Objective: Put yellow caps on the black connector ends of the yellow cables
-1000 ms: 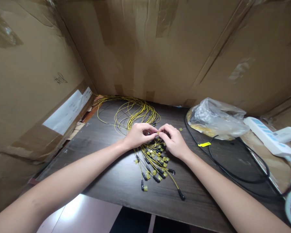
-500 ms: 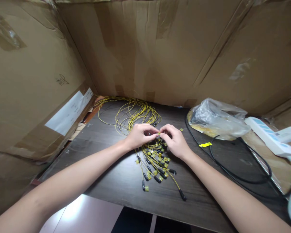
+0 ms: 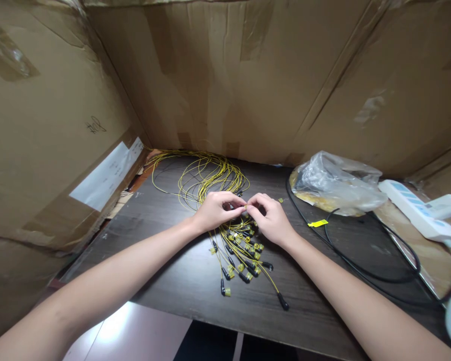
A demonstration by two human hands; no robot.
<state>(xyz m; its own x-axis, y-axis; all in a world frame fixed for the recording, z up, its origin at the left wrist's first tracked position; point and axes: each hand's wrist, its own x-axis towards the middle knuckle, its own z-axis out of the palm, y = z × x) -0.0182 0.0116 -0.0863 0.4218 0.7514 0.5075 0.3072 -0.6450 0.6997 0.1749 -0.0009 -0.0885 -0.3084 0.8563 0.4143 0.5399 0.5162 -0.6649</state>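
Note:
A bundle of thin yellow cables lies coiled on the dark wooden table, its black connector ends with yellow caps fanned out toward me. My left hand and my right hand meet fingertip to fingertip just above those ends. Both pinch one small yellow cap on a cable end between thumb and fingers. A single black connector lies apart near the table's front edge.
Cardboard walls enclose the table at left, back and right. A clear plastic bag sits at the right, with a black cord, a small yellow tag and a white power strip beyond it.

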